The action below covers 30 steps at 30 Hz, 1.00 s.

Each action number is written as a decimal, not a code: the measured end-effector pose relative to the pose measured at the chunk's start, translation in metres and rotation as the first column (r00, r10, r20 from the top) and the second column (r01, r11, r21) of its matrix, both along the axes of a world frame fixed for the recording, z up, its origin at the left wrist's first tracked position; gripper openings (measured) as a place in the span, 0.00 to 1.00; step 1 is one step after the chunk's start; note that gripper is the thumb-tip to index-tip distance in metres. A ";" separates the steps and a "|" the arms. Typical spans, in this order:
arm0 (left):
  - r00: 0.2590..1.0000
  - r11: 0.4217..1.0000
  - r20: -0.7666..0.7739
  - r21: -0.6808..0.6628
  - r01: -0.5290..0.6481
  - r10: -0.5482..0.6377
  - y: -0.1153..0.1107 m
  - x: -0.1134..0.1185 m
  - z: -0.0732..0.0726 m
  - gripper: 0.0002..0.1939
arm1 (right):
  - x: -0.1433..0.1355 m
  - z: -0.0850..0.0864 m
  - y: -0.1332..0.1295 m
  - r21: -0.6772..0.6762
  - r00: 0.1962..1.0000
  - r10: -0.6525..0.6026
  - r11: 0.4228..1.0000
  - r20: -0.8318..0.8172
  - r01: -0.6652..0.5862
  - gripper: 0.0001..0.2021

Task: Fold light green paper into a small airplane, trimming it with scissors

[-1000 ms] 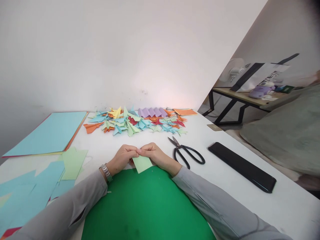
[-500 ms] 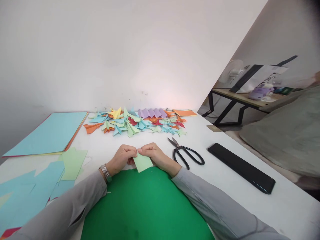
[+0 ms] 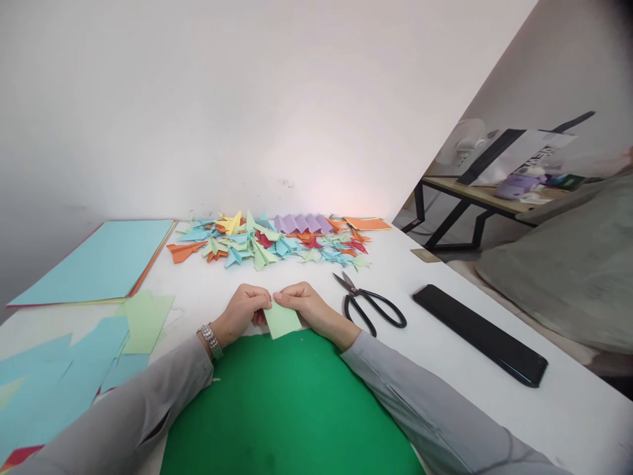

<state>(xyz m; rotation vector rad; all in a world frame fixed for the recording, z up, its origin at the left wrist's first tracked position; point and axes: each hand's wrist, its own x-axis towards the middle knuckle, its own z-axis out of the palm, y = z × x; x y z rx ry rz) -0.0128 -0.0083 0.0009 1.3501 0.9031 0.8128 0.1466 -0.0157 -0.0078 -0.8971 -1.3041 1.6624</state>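
A small piece of light green paper [image 3: 281,321] is pinched by both hands along its far edge. My left hand [image 3: 243,310], with a metal watch at the wrist, grips its far left corner between thumb and curled fingers. Close beside it, my right hand [image 3: 307,305] presses its thumb on the paper's far right part. The fingers beneath the paper are hidden. Under my forearms and the paper lies a green sheet or mat [image 3: 291,402]. Open-bladed black-handled scissors [image 3: 368,300] rest on the white table just right of my right hand.
Folded colored paper pieces [image 3: 262,244] are heaped along the wall. Large blue sheets [image 3: 103,260] lie stacked at the left, with loose cut paper [image 3: 64,376] nearer me. A long black case [image 3: 479,335] lies at the right. Beyond the table edge are a person's grey-green garment [image 3: 554,251] and another table.
Both hands keep their pinch on the green paper, which has tilted very slightly. The whole view has shifted a little; nothing else has visibly moved.
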 end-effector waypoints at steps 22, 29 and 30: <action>0.997 0.998 0.068 0.052 -0.030 0.026 0.002 -0.004 -0.007 0.08 | 0.004 -0.011 0.007 0.033 0.999 -0.043 0.999 -0.007 0.043 0.20; 0.992 0.987 -0.107 0.143 0.078 -0.063 -0.001 0.000 0.001 0.12 | 0.002 -0.005 0.002 0.175 0.986 -0.057 0.984 0.154 0.029 0.21; 0.992 0.987 -0.106 0.139 0.086 -0.071 -0.001 0.000 0.002 0.12 | 0.002 -0.005 0.002 0.189 0.984 -0.060 0.982 0.170 0.027 0.22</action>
